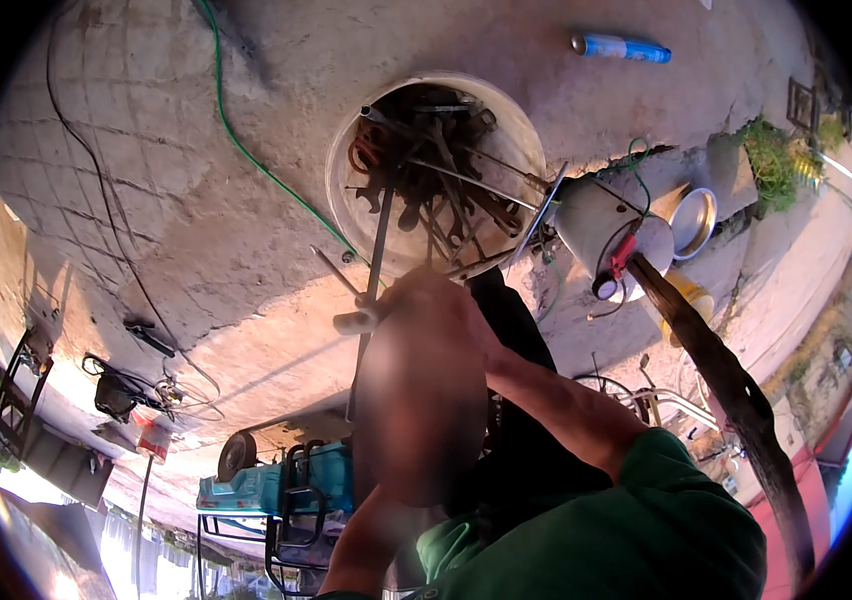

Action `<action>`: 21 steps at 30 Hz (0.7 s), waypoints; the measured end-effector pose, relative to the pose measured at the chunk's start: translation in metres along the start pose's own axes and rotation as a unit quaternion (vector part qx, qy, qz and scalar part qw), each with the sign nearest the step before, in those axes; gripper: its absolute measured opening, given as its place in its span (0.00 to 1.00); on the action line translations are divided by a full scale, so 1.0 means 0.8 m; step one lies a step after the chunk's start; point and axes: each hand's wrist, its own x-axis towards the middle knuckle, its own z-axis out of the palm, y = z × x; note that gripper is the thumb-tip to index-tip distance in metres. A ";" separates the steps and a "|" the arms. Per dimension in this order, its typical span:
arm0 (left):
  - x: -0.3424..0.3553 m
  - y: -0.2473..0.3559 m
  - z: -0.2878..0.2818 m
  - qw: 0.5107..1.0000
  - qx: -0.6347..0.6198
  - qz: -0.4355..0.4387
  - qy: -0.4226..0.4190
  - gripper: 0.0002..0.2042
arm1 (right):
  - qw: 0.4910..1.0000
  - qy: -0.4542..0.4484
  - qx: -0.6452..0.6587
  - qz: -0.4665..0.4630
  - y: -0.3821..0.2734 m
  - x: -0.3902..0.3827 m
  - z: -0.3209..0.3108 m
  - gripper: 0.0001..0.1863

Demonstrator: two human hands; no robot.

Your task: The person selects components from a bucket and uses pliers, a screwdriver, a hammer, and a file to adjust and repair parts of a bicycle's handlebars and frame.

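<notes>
A blurred oval patch covers the middle of the view and hides much of both hands. My right hand (431, 295) reaches from the lower right to the patch's top edge; its fingers are smeared. My left forearm (361, 540) rises from the bottom into the patch; a few fingertips (354, 322), of which hand I cannot tell, show beside thin metal rods (336, 270). What the hands hold is unclear. Just beyond them is a round pale tub (339, 175) full of dark wrenches and bars (446, 150).
A white bucket (586, 215) with a red-handled gauge (622, 250), a curved wooden pole (706, 355) and a yellow bucket (696, 300) stand right. A blue can (621, 48) lies above. A green hose (231, 130), cables (116, 390) and a turquoise cart (276, 480) are left.
</notes>
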 end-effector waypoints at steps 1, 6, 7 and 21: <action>-0.019 0.016 -0.036 0.998 -0.026 0.065 0.006 0.29 | 0.999 0.032 -0.023 -0.021 -0.007 0.004 -0.027 0.17; -0.026 0.020 -0.059 0.986 -0.090 0.139 -0.014 0.29 | 0.933 0.188 -0.283 -0.115 -0.033 0.024 -0.137 0.17; -0.001 0.000 -0.017 0.996 -0.068 0.059 -0.026 0.28 | 0.923 0.194 -0.290 -0.160 -0.043 0.032 -0.144 0.18; 0.014 -0.017 0.030 1.000 0.020 -0.003 0.014 0.28 | 0.890 0.270 -0.352 0.108 -0.039 0.235 -0.234 0.30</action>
